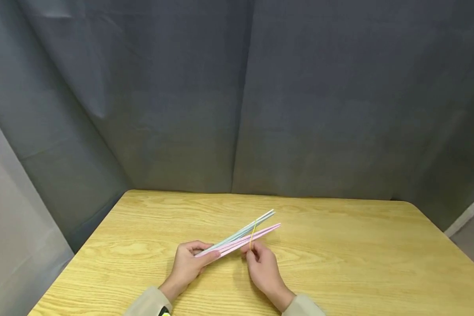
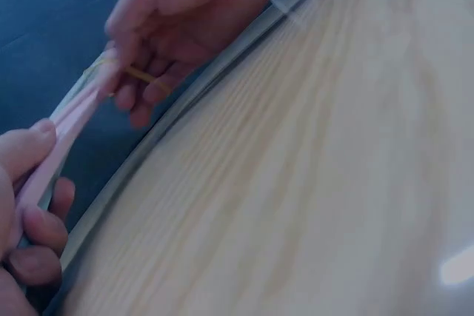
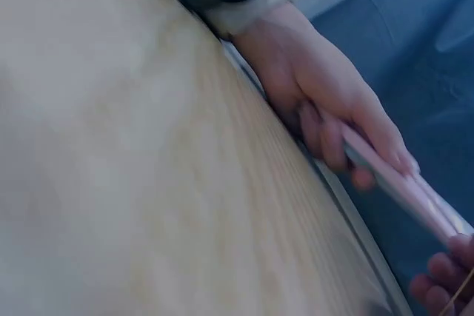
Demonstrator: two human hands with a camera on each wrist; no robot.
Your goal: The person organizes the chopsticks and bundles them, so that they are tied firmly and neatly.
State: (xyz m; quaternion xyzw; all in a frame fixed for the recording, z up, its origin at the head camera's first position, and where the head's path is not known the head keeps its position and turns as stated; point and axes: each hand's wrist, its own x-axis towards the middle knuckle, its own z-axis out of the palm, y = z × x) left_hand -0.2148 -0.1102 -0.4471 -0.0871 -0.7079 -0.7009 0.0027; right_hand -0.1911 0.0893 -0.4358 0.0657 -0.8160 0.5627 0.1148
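Note:
A bundle of long, thin, straw-like sticks, pale blue sticks above and pink sticks below, slants up to the right over the table. My left hand grips its lower end, thumb across the pink ones. At the far end the two colours spread apart. A yellow rubber band loops round the sticks toward that end, stretched downward. My right hand pinches the band's lower part just below the pink sticks. In the left wrist view the band runs to the right hand's fingers.
The wooden table extends on both sides of the hands. Behind it hangs a dark grey curtain, with pale panels at the sides.

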